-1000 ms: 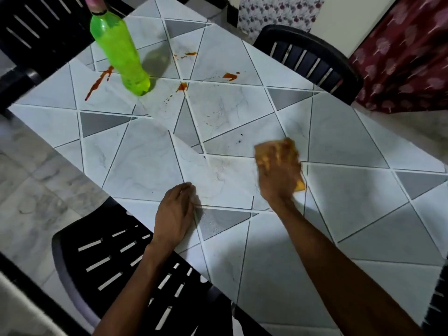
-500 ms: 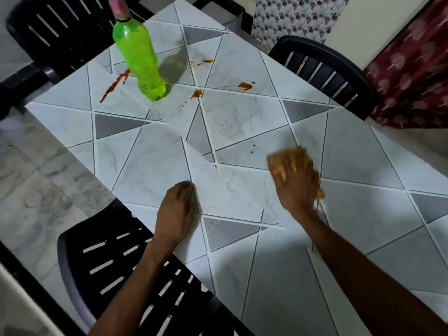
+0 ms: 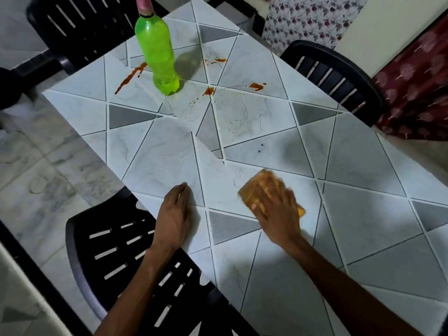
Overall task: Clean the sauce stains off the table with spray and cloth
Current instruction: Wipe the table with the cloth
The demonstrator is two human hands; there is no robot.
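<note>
Drawn leftward, the cloth [image 3: 251, 189] is pressed by the right hand [image 3: 276, 209], fingers spread, well short of the bottle [image 3: 157, 52]; firm strokes should be carried to stains [image 3: 129, 77] beside it.

Orange cloth [image 3: 253, 184] flat on table [image 3: 363, 214], seemingly folded, green spray bottle [image 3: 157, 52] upright among sauce stains [image 3: 129, 77]
</note>
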